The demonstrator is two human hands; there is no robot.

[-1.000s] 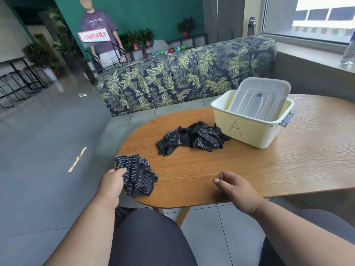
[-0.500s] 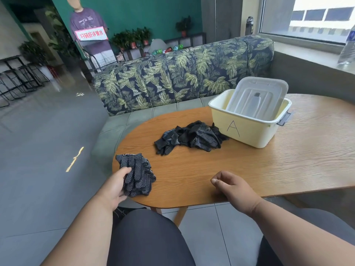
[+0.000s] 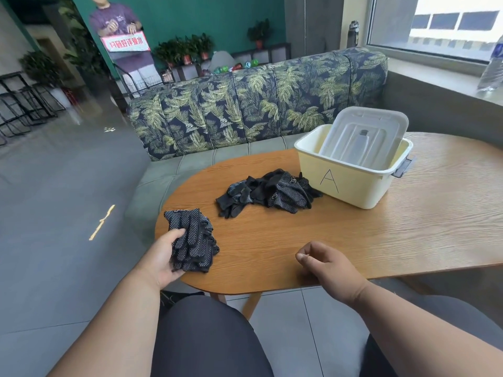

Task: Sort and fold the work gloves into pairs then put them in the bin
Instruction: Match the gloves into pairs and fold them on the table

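Note:
A stack of black dotted work gloves (image 3: 196,240) lies at the near left edge of the wooden table (image 3: 381,235). My left hand (image 3: 163,257) grips that stack from its left side, thumb on top and fingers under it. A loose heap of black gloves (image 3: 269,191) lies in the middle of the table, touching the pale yellow bin (image 3: 351,183) marked "A". The bin's translucent lid (image 3: 362,137) stands tilted inside it. My right hand (image 3: 324,265) rests on the near table edge with its fingers curled, holding nothing.
A leaf-patterned sofa (image 3: 258,104) runs behind the table. A water bottle (image 3: 494,66) stands on the window ledge at the far right. Grey floor lies to the left, and my knees are below the table edge.
My left hand has closed further around the glove stack, its thumb now on top. The view has shifted slightly. My right hand has not moved.

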